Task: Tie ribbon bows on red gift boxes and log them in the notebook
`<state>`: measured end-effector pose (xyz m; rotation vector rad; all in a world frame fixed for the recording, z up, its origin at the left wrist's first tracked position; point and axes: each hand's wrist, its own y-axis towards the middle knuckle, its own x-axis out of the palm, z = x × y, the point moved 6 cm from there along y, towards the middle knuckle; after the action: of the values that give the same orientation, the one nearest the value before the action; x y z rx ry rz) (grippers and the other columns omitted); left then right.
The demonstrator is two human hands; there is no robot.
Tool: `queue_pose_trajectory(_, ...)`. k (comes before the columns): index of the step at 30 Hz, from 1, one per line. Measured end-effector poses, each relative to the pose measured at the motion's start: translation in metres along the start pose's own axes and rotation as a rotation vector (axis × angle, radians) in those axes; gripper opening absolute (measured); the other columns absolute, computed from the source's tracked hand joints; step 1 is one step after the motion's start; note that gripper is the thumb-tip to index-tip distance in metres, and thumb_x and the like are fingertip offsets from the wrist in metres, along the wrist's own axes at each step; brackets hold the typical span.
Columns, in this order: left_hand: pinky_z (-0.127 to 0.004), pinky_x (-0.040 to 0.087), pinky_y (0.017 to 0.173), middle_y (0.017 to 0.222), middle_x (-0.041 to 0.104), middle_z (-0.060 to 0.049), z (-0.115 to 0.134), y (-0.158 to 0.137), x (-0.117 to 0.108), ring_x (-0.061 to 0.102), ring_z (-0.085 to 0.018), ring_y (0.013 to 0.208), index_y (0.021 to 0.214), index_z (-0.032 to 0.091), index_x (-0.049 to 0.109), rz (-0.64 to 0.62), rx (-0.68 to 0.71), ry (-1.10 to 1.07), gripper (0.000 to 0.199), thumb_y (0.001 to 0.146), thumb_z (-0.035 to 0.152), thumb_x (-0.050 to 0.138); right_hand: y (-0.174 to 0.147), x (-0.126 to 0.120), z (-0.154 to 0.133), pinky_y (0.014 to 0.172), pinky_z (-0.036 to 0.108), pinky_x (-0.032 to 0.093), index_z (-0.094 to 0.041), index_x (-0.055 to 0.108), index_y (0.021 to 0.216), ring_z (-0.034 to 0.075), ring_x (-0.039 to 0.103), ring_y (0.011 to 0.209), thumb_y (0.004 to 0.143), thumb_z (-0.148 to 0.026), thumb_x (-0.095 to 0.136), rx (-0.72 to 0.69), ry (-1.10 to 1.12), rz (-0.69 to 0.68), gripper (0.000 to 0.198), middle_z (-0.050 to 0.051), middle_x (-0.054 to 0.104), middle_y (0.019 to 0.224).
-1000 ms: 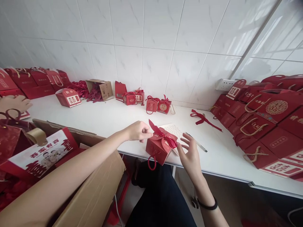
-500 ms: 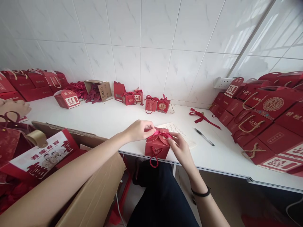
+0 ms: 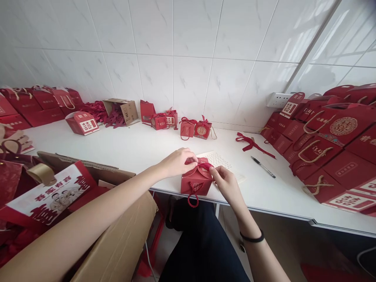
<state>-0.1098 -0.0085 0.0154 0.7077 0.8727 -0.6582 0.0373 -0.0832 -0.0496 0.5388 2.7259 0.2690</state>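
The red gift box (image 3: 205, 188) stands at the near edge of the white table (image 3: 141, 150), its small front label illegible. Over its top, the left hand (image 3: 179, 161), palm down, and the right hand (image 3: 226, 181), forearm angling in from near right, each pinch the red ribbon (image 3: 205, 165), fingertips closed. Right of centre lies a sheet of writing (image 3: 221, 158), too small to read; near left, a card (image 3: 57, 192) reads 吾家有喜; far left, a carrier box (image 3: 75, 123) bears 囍.
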Motion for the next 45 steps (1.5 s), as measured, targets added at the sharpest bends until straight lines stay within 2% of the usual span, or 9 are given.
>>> queue_pose_trajectory(4,-0.029,0.045,0.079,0.09,0.061,-0.003,0.003,0.0,0.003,0.057,-0.016,0.084,0.087,0.018,0.066,-0.02,-0.008,-0.021,0.018,0.081,0.027,0.052,0.005,0.002,-0.002,0.051,0.025,0.03,-0.019,0.045,0.062,0.014,0.041,0.056,0.073,-0.065,0.056,-0.012,0.045,0.008,0.048,-0.001,0.045,0.058)
queue_pose_trajectory(7,-0.029,0.045,0.075,0.089,0.061,-0.003,0.004,0.001,0.003,0.057,-0.017,0.083,0.083,0.018,0.066,-0.01,-0.034,-0.013,0.016,0.079,0.027,0.054,0.005,0.004,-0.006,0.053,0.025,0.031,-0.018,0.047,0.063,0.014,0.042,0.058,0.072,-0.06,0.058,-0.022,0.095,0.004,0.043,-0.001,0.047,0.059)
queue_pose_trajectory(12,-0.029,0.043,0.068,0.089,0.062,-0.003,0.004,0.002,0.007,0.057,-0.016,0.077,0.079,0.018,0.064,-0.047,-0.097,-0.006,0.022,0.076,0.039,0.058,0.002,0.011,-0.007,0.052,0.025,0.03,-0.017,0.051,0.067,0.014,0.041,0.055,0.071,-0.058,0.061,0.022,0.204,-0.02,0.042,-0.001,0.049,0.06)
queue_pose_trajectory(18,-0.026,0.039,0.06,0.077,0.062,0.0,0.001,0.002,0.01,0.055,-0.014,0.067,0.077,0.02,0.06,-0.078,-0.151,0.002,0.015,0.077,0.033,0.054,0.0,0.014,-0.005,0.057,0.026,0.034,-0.017,0.053,0.072,0.015,0.045,0.06,0.071,-0.053,0.059,0.03,0.234,-0.002,0.037,0.001,0.053,0.066)
queue_pose_trajectory(22,-0.026,0.038,0.058,0.071,0.061,0.001,0.0,0.001,0.011,0.054,-0.013,0.063,0.076,0.02,0.058,-0.077,-0.152,-0.016,0.015,0.078,0.033,0.052,-0.002,0.012,-0.007,0.054,0.025,0.031,-0.018,0.048,0.066,0.014,0.04,0.058,0.071,-0.048,0.057,0.026,0.213,0.03,0.032,-0.002,0.045,0.06)
queue_pose_trajectory(36,-0.026,0.04,0.06,0.077,0.064,0.001,-0.001,0.003,0.012,0.057,-0.015,0.068,0.074,0.02,0.057,-0.083,-0.134,0.001,0.012,0.077,0.03,0.051,-0.016,0.007,-0.014,0.055,0.025,0.034,-0.02,0.042,0.064,0.014,0.039,0.058,0.075,-0.04,0.052,-0.054,0.196,0.081,0.025,-0.003,0.042,0.062)
queue_pose_trajectory(45,-0.029,0.043,0.068,0.085,0.063,-0.002,0.0,0.003,0.011,0.058,-0.016,0.076,0.074,0.018,0.058,-0.087,-0.133,-0.01,0.012,0.076,0.028,0.052,-0.035,0.006,-0.022,0.051,0.024,0.03,-0.02,0.04,0.062,0.014,0.038,0.057,0.076,-0.036,0.048,-0.06,0.12,0.115,0.023,-0.002,0.04,0.06)
